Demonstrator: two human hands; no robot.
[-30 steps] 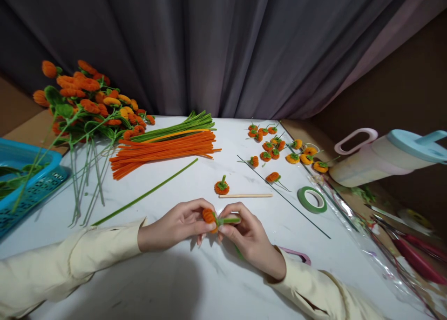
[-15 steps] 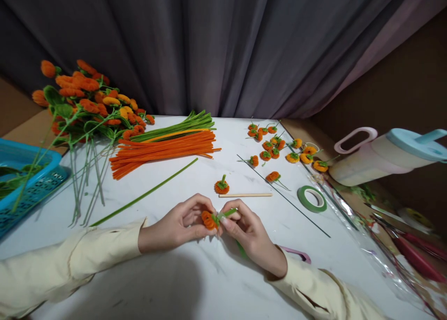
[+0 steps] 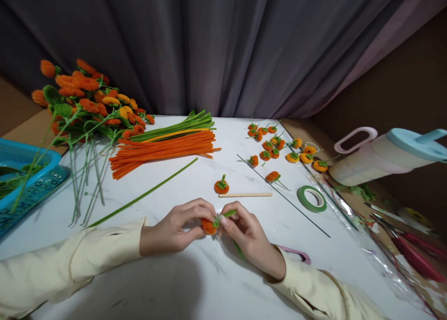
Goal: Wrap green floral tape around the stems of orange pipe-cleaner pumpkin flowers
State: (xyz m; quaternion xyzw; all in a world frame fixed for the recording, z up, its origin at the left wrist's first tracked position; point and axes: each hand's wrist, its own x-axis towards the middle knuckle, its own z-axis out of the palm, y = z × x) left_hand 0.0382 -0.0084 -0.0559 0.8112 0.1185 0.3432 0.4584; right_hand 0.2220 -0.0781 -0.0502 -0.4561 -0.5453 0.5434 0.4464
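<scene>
Flower head [image 3: 209, 227] sits between the hands, near centre of the table [image 3: 230, 287]. Left hand [image 3: 176, 227] has shifted its fingers across the top, pinching it against the thumb, suggesting a regrip; right hand [image 3: 248, 234] pinches the green stem [image 3: 229, 213].

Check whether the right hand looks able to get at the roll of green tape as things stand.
Probably yes: the tape roll lies just beyond the right hand, with only a thin rod lying flat between. But that hand is pinching the green stem, so it would likely need to let go first.
</scene>
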